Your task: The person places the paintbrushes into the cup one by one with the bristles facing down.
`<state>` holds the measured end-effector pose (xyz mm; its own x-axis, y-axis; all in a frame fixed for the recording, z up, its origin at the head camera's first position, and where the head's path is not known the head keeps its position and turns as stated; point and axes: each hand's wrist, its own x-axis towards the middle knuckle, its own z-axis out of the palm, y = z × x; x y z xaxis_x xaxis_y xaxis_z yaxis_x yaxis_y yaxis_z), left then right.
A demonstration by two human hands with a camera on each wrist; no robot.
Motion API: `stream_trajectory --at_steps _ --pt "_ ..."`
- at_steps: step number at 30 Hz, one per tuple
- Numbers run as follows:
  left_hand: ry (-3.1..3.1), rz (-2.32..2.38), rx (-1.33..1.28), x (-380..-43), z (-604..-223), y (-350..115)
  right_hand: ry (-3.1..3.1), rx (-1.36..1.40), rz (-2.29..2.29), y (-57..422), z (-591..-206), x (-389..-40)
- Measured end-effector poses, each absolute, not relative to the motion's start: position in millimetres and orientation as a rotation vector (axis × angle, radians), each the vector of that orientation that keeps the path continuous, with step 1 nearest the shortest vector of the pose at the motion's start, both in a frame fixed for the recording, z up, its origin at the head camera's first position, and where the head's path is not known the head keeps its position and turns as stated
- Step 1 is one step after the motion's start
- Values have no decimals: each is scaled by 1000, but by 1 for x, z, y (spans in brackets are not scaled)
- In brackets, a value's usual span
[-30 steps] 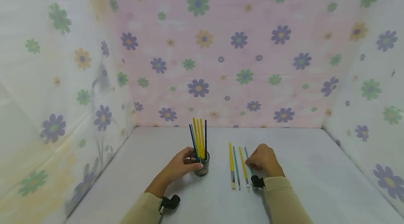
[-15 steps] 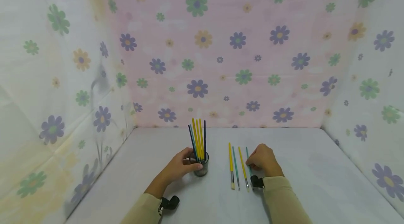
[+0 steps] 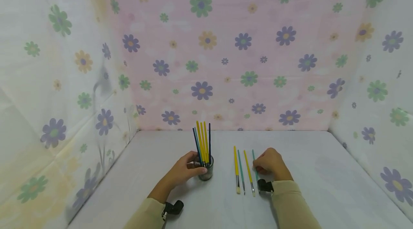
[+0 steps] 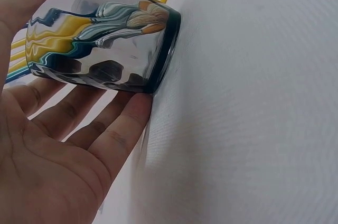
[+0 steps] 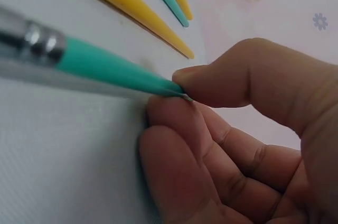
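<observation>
My left hand [image 3: 182,168] holds a clear glass [image 3: 206,176] on the table, thumb on one side and fingers on the other. Several paintbrushes [image 3: 202,143] with yellow, teal and dark blue handles stand in it; their bristles [image 4: 145,19] show near the glass bottom in the left wrist view. My right hand [image 3: 270,162] pinches a teal paintbrush [image 5: 105,68] near the handle's end between thumb and index finger, low over the table. Its bristles are hidden behind the wrist camera in the head view. To its left lie a yellow paintbrush [image 3: 248,167], a teal one [image 3: 240,166] and another yellow one [image 3: 236,160].
A white cloth-covered table [image 3: 322,171] spreads under both hands. Flower-printed sheets [image 3: 206,60] rise at the back and along both sides. Small black cameras are strapped at the left wrist [image 3: 174,207] and the right wrist [image 3: 265,186].
My right hand has shifted slightly to the right with the teal paintbrush, which now slants less and sits farther from the yellow one. My left hand keeps its hold on the glass.
</observation>
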<state>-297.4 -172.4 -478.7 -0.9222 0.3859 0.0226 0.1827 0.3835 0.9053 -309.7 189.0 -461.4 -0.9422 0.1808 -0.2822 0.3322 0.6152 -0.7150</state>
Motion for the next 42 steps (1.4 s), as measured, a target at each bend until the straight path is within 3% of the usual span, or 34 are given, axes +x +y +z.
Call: stream_trajectory --at_steps 19,42 --pt "2468 1545 529 -296 -479 -172 2611 387 -1548 187 -445 -309" --pt "2461 1545 534 -297 -480 -173 2734 61 -1918 157 -391 -293"
